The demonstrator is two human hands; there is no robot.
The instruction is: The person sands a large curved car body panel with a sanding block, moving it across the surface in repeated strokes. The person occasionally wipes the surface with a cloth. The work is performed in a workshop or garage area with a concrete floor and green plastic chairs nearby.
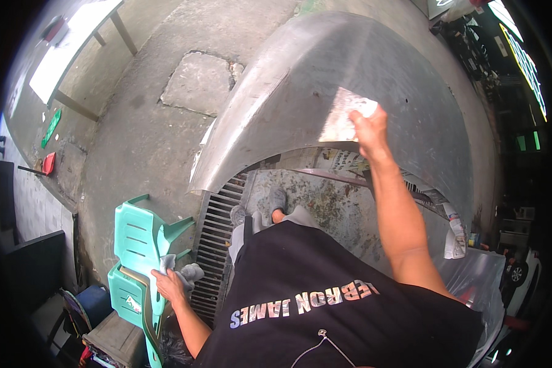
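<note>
A large grey car fender (300,67), curved with a wheel-arch cutout, stands in front of me. Over its surface my right hand (369,126) is closed on a thin, pale rectangular sheet (338,116), mottled and sunlit; its material is unclear. Whether the sheet touches the metal I cannot tell. Low on my left, my left hand (170,286) is closed around a crumpled grey cloth (190,273). That hand is right beside a mint-green plastic chair (140,233) with a slotted back.
A slotted drain grate (218,224) runs along the floor by my feet. Newspaper (455,236) is stuck along the fender's lower edge. Plastic sheeting (472,276) covers something at right. At upper left stands a white-topped table (67,52); a red dustpan (48,164) lies below it.
</note>
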